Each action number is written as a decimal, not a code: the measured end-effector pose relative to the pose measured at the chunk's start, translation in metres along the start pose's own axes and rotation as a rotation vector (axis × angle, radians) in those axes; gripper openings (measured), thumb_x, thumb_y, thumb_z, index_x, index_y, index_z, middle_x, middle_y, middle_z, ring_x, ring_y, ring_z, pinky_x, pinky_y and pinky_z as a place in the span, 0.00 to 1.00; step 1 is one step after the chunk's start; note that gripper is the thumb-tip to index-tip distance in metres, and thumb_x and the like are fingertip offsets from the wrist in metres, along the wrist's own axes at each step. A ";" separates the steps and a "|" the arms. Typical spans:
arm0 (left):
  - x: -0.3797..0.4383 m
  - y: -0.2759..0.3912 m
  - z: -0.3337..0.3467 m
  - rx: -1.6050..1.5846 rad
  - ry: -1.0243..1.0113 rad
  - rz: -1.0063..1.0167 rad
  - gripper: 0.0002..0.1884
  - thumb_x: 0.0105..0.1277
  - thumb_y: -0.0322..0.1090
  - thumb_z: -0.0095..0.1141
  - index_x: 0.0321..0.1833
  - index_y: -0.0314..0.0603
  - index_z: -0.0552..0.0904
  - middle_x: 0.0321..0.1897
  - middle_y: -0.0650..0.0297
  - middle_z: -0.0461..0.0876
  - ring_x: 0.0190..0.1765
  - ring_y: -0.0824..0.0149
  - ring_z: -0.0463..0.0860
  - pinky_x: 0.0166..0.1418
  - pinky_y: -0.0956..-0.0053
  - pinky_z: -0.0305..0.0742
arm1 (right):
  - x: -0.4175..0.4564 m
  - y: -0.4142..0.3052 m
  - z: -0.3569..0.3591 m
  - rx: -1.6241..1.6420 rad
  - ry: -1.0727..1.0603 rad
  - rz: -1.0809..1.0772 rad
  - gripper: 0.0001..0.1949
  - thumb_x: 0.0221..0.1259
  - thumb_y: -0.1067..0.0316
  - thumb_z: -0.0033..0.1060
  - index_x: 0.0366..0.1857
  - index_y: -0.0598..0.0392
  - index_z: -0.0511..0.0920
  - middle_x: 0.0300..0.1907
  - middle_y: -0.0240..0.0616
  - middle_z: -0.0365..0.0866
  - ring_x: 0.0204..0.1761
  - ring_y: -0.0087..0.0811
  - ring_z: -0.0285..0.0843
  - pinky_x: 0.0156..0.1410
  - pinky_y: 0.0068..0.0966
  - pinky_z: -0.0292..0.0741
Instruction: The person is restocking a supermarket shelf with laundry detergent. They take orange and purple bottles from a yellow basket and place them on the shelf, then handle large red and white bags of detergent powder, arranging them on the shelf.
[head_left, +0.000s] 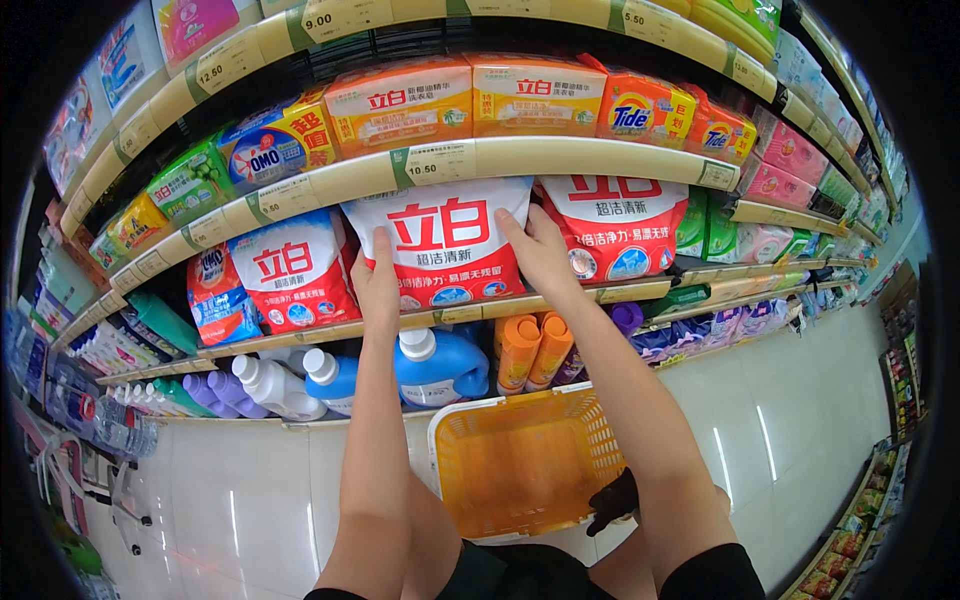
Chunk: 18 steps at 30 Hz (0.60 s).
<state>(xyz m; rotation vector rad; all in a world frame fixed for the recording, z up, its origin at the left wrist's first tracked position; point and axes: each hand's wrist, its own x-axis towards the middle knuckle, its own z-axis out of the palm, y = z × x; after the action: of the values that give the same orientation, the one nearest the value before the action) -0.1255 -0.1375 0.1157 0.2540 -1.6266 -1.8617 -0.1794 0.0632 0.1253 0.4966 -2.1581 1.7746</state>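
A red and white Liby laundry powder bag (455, 255) stands on the shelf in front of me, between my two hands. My left hand (377, 289) presses its left side, thumb on the front. On the opposite side, my right hand (541, 251) grips the upper right edge with the thumb in front and fingers behind. Similar bags flank it: one on the left (295, 274) and one on the right (619, 229). The held bag's top reaches the front edge of the shelf above (517, 159). Its underside meets the lower shelf edge (480, 312).
An orange plastic shopping basket (517, 480) sits on the tiled floor (247, 480) by my legs. Blue detergent jugs (442, 360) and orange bottles (519, 352) line the bottom shelf. Boxed laundry soaps (401, 101) fill the shelf above. Wheeled chair legs (124, 495) stand at left.
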 end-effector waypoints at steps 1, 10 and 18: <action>-0.001 0.002 0.000 0.010 0.013 -0.012 0.29 0.72 0.56 0.52 0.56 0.30 0.79 0.49 0.52 0.85 0.44 0.67 0.86 0.45 0.77 0.81 | 0.000 -0.004 0.007 -0.067 0.060 -0.024 0.19 0.69 0.55 0.58 0.48 0.64 0.77 0.40 0.51 0.84 0.42 0.37 0.81 0.49 0.30 0.74; 0.003 0.007 -0.002 -0.039 0.105 -0.091 0.27 0.71 0.55 0.54 0.50 0.30 0.83 0.40 0.55 0.87 0.39 0.71 0.86 0.42 0.80 0.79 | 0.009 -0.015 0.001 -0.216 0.224 0.030 0.21 0.70 0.54 0.54 0.34 0.67 0.80 0.28 0.52 0.82 0.29 0.35 0.80 0.38 0.31 0.73; -0.051 0.007 0.037 0.405 0.453 0.604 0.23 0.71 0.38 0.54 0.61 0.29 0.65 0.60 0.48 0.59 0.64 0.54 0.64 0.70 0.62 0.60 | 0.024 -0.002 -0.115 -0.564 0.695 -0.374 0.11 0.62 0.66 0.58 0.41 0.65 0.76 0.42 0.53 0.77 0.46 0.50 0.76 0.52 0.40 0.71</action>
<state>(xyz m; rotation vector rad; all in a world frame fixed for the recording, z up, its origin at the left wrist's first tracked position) -0.1039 -0.0778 0.1172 0.2890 -1.5196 -0.9382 -0.1978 0.1738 0.1596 0.0964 -1.7833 0.8868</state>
